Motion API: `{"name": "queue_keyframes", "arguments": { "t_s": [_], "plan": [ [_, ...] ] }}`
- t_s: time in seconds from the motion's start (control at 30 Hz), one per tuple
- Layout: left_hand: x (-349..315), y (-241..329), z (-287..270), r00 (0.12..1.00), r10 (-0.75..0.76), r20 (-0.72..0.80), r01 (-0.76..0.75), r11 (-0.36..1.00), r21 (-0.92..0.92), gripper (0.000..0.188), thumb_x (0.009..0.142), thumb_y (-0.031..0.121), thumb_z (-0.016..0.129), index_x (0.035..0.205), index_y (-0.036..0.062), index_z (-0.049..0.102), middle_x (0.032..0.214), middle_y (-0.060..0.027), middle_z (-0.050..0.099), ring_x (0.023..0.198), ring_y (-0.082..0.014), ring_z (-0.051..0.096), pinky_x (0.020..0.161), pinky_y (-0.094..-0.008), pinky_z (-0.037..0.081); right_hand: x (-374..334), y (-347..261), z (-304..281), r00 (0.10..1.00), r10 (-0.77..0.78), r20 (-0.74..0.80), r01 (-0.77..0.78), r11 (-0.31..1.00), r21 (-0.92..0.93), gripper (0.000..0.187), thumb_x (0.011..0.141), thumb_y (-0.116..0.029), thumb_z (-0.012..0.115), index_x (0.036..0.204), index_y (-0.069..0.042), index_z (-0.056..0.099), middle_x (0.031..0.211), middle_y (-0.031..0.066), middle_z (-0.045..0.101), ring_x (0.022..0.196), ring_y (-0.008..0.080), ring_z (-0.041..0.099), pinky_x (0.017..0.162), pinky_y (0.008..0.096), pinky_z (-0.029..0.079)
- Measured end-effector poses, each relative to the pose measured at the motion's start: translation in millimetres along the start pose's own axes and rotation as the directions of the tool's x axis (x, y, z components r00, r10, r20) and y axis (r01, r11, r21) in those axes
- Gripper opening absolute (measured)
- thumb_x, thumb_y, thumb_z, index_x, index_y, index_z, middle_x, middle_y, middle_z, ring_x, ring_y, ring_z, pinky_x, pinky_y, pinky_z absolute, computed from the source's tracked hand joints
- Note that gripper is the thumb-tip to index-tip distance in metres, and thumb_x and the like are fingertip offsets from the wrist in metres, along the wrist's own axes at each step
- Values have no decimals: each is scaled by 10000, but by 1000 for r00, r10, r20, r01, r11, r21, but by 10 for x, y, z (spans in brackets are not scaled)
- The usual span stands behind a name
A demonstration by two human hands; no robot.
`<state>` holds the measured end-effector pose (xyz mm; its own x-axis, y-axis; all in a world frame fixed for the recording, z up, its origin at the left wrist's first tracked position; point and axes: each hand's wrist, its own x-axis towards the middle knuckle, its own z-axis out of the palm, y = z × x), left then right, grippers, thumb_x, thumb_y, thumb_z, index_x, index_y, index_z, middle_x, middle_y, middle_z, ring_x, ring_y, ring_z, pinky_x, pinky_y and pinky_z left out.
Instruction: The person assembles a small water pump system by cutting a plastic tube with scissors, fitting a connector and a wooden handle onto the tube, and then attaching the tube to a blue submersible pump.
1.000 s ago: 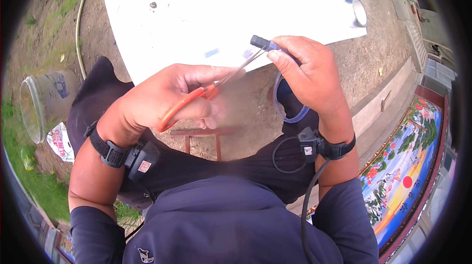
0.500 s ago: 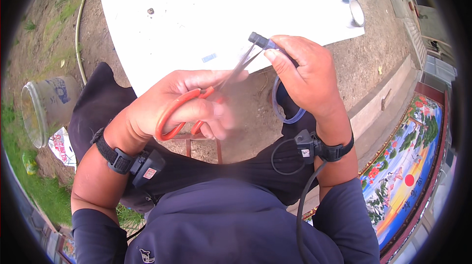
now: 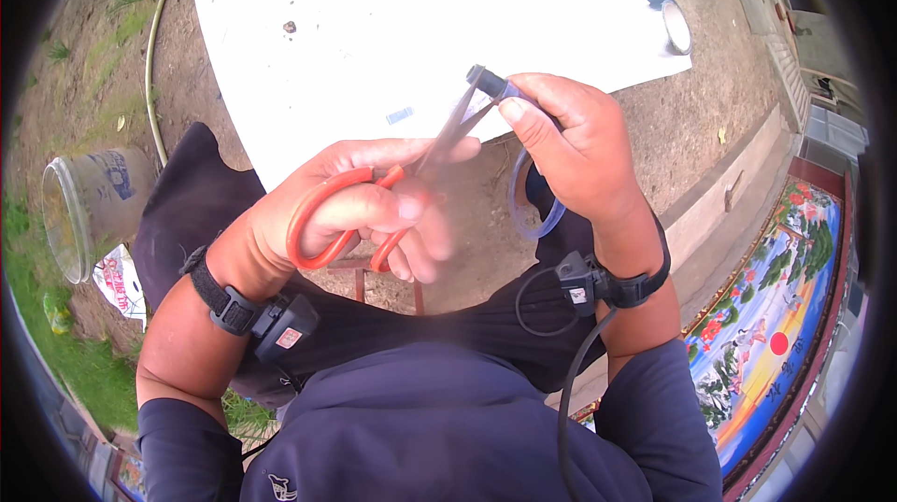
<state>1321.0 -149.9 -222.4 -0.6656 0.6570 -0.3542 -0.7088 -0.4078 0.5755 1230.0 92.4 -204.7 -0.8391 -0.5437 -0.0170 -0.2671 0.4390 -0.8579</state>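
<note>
White sheet, scissors in left hand, dark-ended tube in right hand

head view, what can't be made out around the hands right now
All in the head view:
- Scissors: blades blurred, so contact with the dark rod is unclear; part of the handles hidden by the left hand.
- Dark rod: gripped stretch hidden by the right hand.
- Clear ring: upper right part hidden behind the right hand.
- White surface: far side cut off by the upper edge.
</note>
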Motion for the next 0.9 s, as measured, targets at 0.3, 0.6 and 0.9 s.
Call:
{"name": "queue_keyframes", "arguments": {
  "t_s": [0.3, 0.6, 0.9],
  "plan": [
    [44, -119, -47, 997, 25, 69, -14, 988, -156, 652, 955, 215, 567, 1545, 25, 366, 940, -199, 720, 781, -284, 749, 678, -312, 611, 8, 83, 25, 952, -301, -60, 274, 920, -280, 172, 858, -91, 714, 991, 16, 696, 820, 153, 692, 718, 303, 683, 664, 364, 537],
    [79, -179, -102, 987, 78, 141, -38, 963, -266, 705, 920, 210, 571, 1547, -9, 335, 928, -227, 717, 757, -316, 751, 654, -330, 624, 20, 55, 19, 894, -445, -54, 369, 801, -472, 178, 825, -98, 762, 982, -39, 701, 785, 111, 667, 653, 287, 655, 586, 355, 523],
    [66, -112, -120, 997, 4, 80, 11, 984, -180, 764, 915, 128, 533, 1588, -10, 199, 944, -333, 671, 802, -431, 739, 703, -439, 637, 25, 69, 35, 888, -452, -82, 349, 781, -519, 214, 812, -100, 781, 1011, -56, 714, 777, 87, 649, 620, 264, 640, 562, 348, 512]
  ]
}}
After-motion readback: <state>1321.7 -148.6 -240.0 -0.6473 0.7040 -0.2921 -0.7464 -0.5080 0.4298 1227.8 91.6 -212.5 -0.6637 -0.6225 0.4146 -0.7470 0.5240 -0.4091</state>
